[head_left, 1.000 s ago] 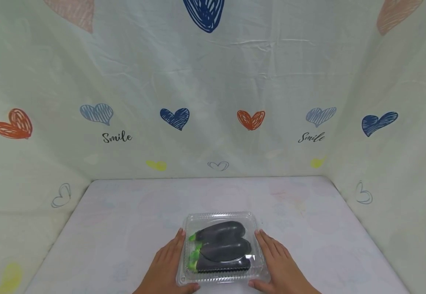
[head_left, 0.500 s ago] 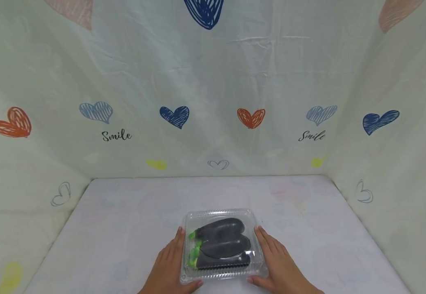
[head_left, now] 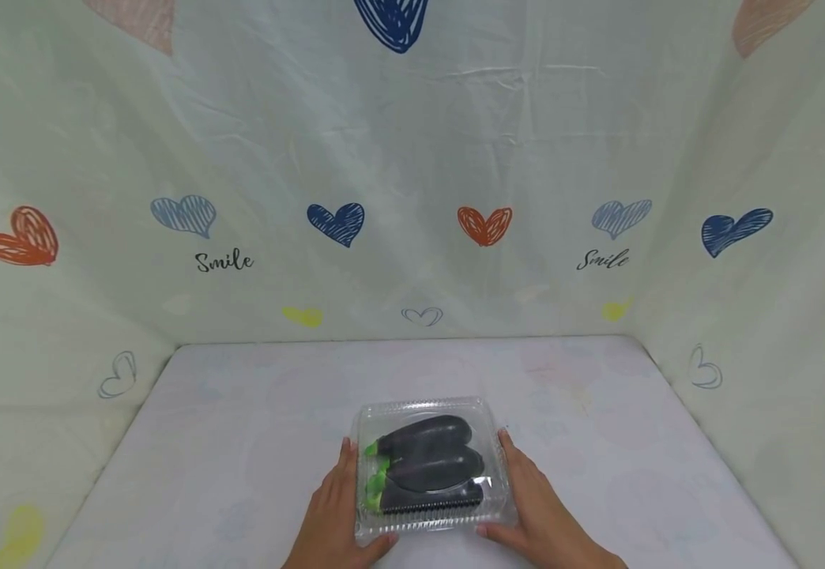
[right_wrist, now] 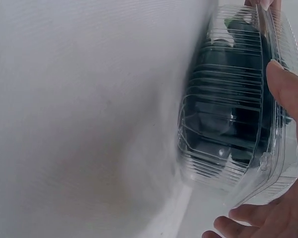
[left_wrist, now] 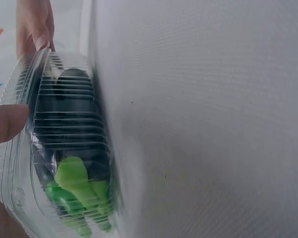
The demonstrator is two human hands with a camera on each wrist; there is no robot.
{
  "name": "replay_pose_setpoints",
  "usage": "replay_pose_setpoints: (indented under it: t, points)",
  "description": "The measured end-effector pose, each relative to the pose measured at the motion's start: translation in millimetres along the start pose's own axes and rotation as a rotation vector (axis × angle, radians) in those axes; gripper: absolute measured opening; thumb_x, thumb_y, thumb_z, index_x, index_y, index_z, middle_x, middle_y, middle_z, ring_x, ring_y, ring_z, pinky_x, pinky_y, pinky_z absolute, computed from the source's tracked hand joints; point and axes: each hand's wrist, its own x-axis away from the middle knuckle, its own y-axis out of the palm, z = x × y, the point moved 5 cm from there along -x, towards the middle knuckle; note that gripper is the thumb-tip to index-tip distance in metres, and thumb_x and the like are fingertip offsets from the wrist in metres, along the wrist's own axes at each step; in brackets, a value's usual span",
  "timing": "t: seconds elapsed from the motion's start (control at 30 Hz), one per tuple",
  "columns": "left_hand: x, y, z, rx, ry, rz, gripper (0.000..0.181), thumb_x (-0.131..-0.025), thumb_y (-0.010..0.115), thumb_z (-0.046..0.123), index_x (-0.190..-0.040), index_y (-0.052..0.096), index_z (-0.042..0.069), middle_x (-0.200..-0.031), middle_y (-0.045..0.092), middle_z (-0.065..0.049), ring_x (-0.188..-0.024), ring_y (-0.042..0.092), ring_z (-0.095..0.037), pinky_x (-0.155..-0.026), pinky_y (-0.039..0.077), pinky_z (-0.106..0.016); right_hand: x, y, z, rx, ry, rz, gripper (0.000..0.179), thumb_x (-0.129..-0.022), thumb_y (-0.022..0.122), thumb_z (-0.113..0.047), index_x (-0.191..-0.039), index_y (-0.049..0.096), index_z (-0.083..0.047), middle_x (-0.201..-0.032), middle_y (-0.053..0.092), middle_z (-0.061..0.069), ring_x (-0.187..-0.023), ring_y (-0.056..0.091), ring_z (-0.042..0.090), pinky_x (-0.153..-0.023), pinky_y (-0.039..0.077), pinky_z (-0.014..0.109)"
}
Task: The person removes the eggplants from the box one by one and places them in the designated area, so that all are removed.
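Note:
A clear plastic clamshell container (head_left: 423, 408) with a ribbed rim is at the near middle of the table, its lid closed. Three dark eggplants (head_left: 432, 468) with green stem ends (head_left: 375, 488) lie side by side inside it. My left hand (head_left: 333, 510) grips the left side, and its thumb (left_wrist: 11, 123) presses the near rim in the left wrist view. On the right side, my right hand (head_left: 544, 510) holds the container likewise, with its thumb (right_wrist: 287, 88) on the near rim and fingers along the side. Whether the container's base touches the table is unclear.
A pale table (head_left: 242, 411) surrounds the container. Behind and beside it hangs a white sheet (head_left: 412, 158) printed with hearts and the word Smile, meeting the table at its back and side edges.
Both hands and the container have shifted slightly upward in the head view, and the left hand a little to the right. The hold on the container stays the same.

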Motion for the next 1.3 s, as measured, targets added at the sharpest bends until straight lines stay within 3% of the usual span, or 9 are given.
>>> replay_pose_setpoints:
  t: [0.1, 0.2, 0.33, 0.47, 0.53, 0.73, 0.87, 1.07, 1.3]
  points:
    - [0.4, 0.9, 0.1, -0.01, 0.004, 0.02, 0.129, -0.077, 0.082, 0.062, -0.165, 0.012, -0.001, -0.166, 0.032, -0.028, -0.135, 0.053, -0.042, -0.101, 0.053, -0.064, 1.7, 0.1, 1.2, -0.019, -0.039, 0.05, 0.123, -0.078, 0.091, -0.047, -0.166, 0.019, 0.0, -0.164, 0.038, 0.019, -0.145, 0.041, 0.041, -0.127, 0.026, 0.026]
    - [-0.2, 1.0, 0.9, -0.012, -0.007, 0.016, 0.129, -0.077, 0.082, 0.062, -0.165, 0.012, -0.001, -0.166, 0.031, -0.028, -0.135, 0.052, -0.042, -0.101, 0.053, -0.064, 3.0, 0.6, 1.9, -0.03, -0.07, 0.083, 0.12, -0.081, 0.089, -0.048, -0.166, 0.02, 0.0, -0.164, 0.037, 0.019, -0.144, 0.037, 0.041, -0.117, 0.003, 0.004]
    - [-0.3, 1.1, 1.2, -0.021, 0.006, 0.036, 0.129, -0.078, 0.082, 0.061, -0.165, 0.011, -0.001, -0.165, 0.033, -0.028, -0.134, 0.053, -0.042, -0.099, 0.054, -0.063, 3.0, 3.0, 4.6, -0.028, -0.009, 0.039, 0.12, -0.083, 0.087, -0.049, -0.168, 0.016, -0.004, -0.167, 0.032, 0.018, -0.149, 0.032, 0.037, -0.123, 0.021, 0.024]
    - [-0.3, 0.9, 1.4, -0.026, 0.032, 0.068, 0.129, -0.077, 0.083, 0.059, -0.165, 0.011, -0.001, -0.162, 0.036, -0.029, -0.131, 0.055, -0.043, -0.096, 0.055, -0.062, 2.3, 3.6, 5.0, 0.002, 0.007, 0.032, 0.121, -0.082, 0.087, -0.05, -0.168, 0.015, -0.006, -0.167, 0.031, 0.018, -0.15, 0.032, 0.036, -0.117, 0.036, 0.053]
    - [-0.5, 0.9, 2.0, -0.025, 0.041, 0.079, 0.13, -0.077, 0.084, 0.059, -0.166, 0.01, -0.001, -0.161, 0.037, -0.029, -0.13, 0.056, -0.043, -0.095, 0.056, -0.062, 2.2, 3.2, 4.3, 0.009, -0.006, 0.045, 0.121, -0.082, 0.088, -0.049, -0.168, 0.016, -0.005, -0.167, 0.032, 0.019, -0.149, 0.032, 0.036, -0.114, 0.04, 0.056]
    - [-0.7, 2.0, 2.8, 0.023, 0.012, 0.049, 0.129, -0.078, 0.084, 0.056, -0.166, 0.007, 0.0, -0.161, 0.037, -0.03, -0.133, 0.053, -0.046, -0.097, 0.054, -0.065, 3.2, 3.2, 2.9, -0.015, -0.009, 0.056, 0.12, -0.082, 0.088, -0.049, -0.168, 0.016, -0.006, -0.166, 0.033, 0.018, -0.147, 0.036, 0.039, -0.11, 0.047, 0.061]
    - [-0.8, 3.0, 3.5, 0.069, -0.023, 0.014, 0.128, -0.079, 0.084, 0.054, -0.166, 0.008, 0.0, -0.164, 0.033, -0.031, -0.136, 0.051, -0.048, -0.1, 0.052, -0.068, 3.0, 4.8, 5.0, -0.049, 0.032, 0.03, 0.119, -0.082, 0.088, -0.048, -0.169, 0.016, -0.009, -0.168, 0.033, 0.017, -0.149, 0.037, 0.04, -0.114, 0.041, 0.06]
    - [-0.9, 3.3, 4.2, 0.088, -0.022, 0.03, 0.126, -0.078, 0.086, 0.051, -0.165, 0.011, -0.002, -0.165, 0.031, -0.032, -0.135, 0.051, -0.05, -0.1, 0.051, -0.069, 2.3, 4.1, 5.3, -0.082, 0.056, 0.014, 0.118, -0.082, 0.089, -0.046, -0.169, 0.017, -0.01, -0.167, 0.034, 0.019, -0.15, 0.038, 0.042, -0.115, 0.04, 0.06]
    - [-0.2, 4.1, 3.6, 0.092, -0.013, 0.04, 0.124, -0.08, 0.085, 0.047, -0.166, 0.008, -0.002, -0.166, 0.028, -0.032, -0.137, 0.049, -0.051, -0.102, 0.05, -0.07, 2.1, 0.9, 3.1, -0.079, 0.026, 0.028, 0.116, -0.083, 0.089, -0.044, -0.169, 0.02, -0.01, -0.166, 0.038, 0.017, -0.149, 0.04, 0.042, -0.119, 0.038, 0.044]
